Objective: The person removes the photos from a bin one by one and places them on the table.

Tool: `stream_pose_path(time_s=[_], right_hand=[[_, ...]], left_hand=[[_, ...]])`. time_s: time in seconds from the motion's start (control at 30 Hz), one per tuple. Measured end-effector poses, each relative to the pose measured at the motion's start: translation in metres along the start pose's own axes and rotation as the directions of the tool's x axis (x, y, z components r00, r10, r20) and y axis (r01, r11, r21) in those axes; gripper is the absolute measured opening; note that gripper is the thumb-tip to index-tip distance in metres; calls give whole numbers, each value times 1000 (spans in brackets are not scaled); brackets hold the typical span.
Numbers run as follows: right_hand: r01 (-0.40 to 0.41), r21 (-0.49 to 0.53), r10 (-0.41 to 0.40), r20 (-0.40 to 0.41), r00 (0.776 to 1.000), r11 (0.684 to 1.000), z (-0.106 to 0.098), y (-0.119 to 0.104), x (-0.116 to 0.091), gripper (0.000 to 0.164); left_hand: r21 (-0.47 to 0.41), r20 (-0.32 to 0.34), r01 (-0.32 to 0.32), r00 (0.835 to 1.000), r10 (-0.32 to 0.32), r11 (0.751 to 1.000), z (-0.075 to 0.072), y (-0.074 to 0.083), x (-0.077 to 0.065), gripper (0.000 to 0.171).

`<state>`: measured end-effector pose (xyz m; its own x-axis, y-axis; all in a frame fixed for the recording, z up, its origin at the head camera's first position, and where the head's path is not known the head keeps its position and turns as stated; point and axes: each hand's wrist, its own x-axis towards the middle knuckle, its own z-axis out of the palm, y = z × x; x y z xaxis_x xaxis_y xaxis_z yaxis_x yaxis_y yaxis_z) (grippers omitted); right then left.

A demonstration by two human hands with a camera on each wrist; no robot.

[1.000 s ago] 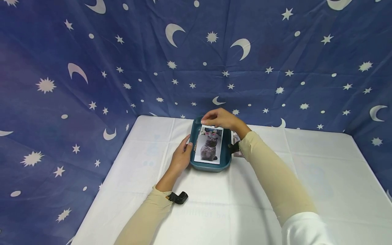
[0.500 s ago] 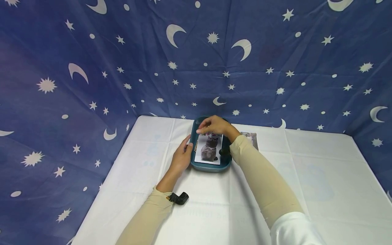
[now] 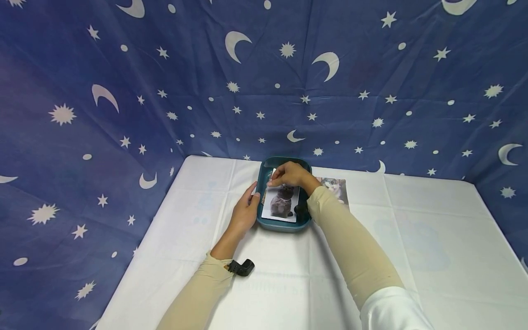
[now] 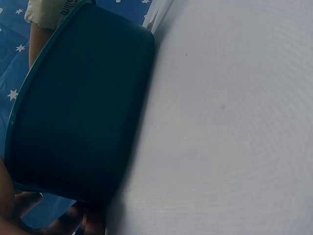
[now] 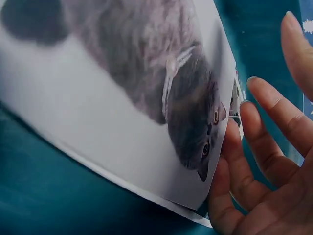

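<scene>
A blue-green plastic bin (image 3: 284, 226) stands on the white-covered table near its back edge. Inside lies a photo of a grey cat (image 3: 282, 205) on a white ground, with edges of other pictures under it. My left hand (image 3: 244, 213) holds the bin at its left side, thumb at the rim and fingers along the outer wall. Over the bin's far half is my right hand (image 3: 290, 175), covering the top of the cat photo. In the right wrist view its fingers (image 5: 242, 171) are spread and loosely bent, some right at the photo's edge, the thumb apart.
Another cat photo (image 3: 336, 189) lies on the table to the bin's right, partly hidden by the right forearm. White cloth (image 3: 412, 238) covers the table. A blue curtain (image 3: 264, 68) with moons and stars hangs behind and at the left.
My right hand has come down and toward me over the cat photo, its forearm shifting left and uncovering more of the photo beside the bin. The left hand and bin stay put.
</scene>
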<state>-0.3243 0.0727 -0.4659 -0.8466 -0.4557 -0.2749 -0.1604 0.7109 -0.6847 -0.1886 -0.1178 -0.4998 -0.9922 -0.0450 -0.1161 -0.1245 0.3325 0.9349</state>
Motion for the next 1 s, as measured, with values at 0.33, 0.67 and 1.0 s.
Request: stream_pose_path(time_s=[0.33, 0.67, 1.0], right_hand=[[34, -126, -30, 34, 999, 991, 1, -1, 0, 26], [58, 1, -58, 144, 988, 998, 1, -11, -8, 21], [88, 11, -88, 249, 964, 996, -4, -23, -16, 33]], left_hand=[[0, -2, -1, 1000, 1, 1000, 2, -1, 1, 50], [9, 6, 5, 1000, -5, 1000, 0, 0, -1, 49], [18, 10, 6, 1000, -6, 1000, -1, 0, -1, 49]])
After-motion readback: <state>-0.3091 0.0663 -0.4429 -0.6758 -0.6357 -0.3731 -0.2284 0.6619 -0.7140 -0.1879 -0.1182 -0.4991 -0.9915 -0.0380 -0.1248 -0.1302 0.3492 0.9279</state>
